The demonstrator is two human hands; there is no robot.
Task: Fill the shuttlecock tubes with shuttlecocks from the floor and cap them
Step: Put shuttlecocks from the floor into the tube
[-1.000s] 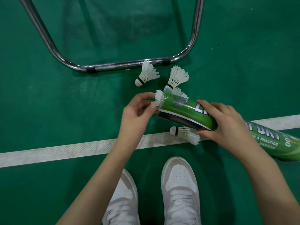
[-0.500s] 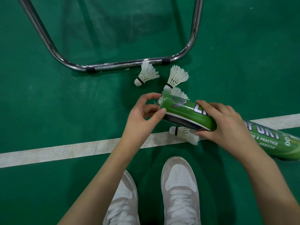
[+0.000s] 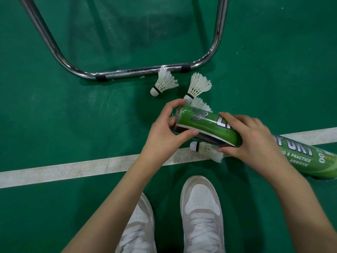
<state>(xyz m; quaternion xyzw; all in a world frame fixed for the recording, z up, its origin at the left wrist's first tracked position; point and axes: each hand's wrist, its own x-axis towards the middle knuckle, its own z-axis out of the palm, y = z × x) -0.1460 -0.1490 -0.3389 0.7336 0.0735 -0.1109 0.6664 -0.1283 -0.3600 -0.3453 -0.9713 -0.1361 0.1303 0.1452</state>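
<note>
A long green shuttlecock tube lies slanted above the floor, its open end pointing left. My right hand grips its middle. My left hand cups the open end, index finger over the rim and thumb under it; only a feather tip shows at the mouth. Two white shuttlecocks lie on the green floor beyond the tube. A third peeks out behind the tube. Another shuttlecock lies under the tube on the white line.
A bent chrome tube frame rests on the floor just beyond the shuttlecocks. A white court line crosses the green floor. My two white shoes stand below the hands.
The shuttlecock whose feathers stuck out of the tube's mouth has gone inside. My left hand has closed over the open end. The right hand and tube barely moved.
</note>
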